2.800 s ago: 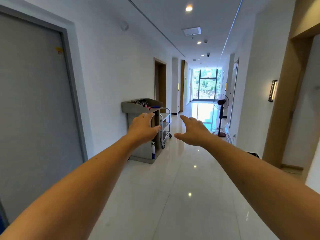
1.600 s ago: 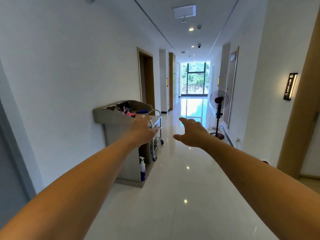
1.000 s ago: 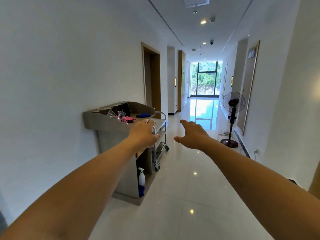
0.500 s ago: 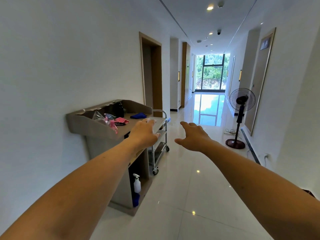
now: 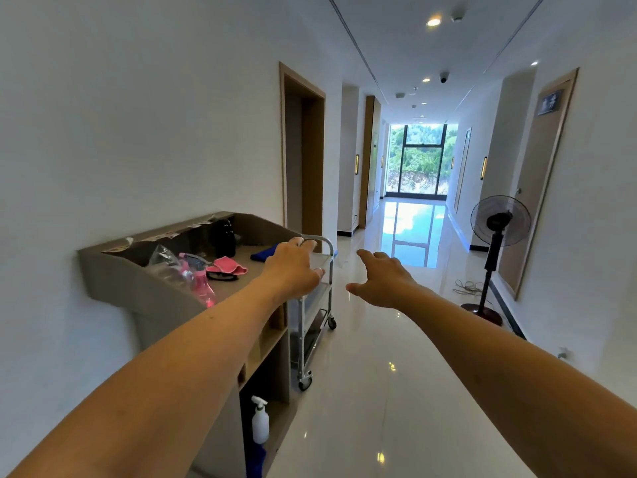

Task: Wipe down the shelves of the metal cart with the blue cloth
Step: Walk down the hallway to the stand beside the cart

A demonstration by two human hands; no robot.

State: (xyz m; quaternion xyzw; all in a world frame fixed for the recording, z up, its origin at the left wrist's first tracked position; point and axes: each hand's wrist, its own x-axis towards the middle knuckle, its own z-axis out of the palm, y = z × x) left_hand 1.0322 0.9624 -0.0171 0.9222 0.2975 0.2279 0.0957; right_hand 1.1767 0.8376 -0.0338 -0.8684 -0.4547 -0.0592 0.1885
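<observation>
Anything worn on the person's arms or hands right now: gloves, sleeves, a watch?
Nothing shows. The left hand and right hand are bare, no gloves or rings visible. Both forearms are uncovered to the frame edge, with no sleeve, watch or band in view.

The left hand (image 5: pixel 293 267) hides most of the blue cloth (image 5: pixel 263 254).

Corridor floor (image 5: pixel 396 391) open down the middle. Left wall side blocked by grey counter (image 5: pixel 144 288), metal cart (image 5: pixel 319 305) just behind it. Standing fan (image 5: pixel 496 243) by right wall.
</observation>
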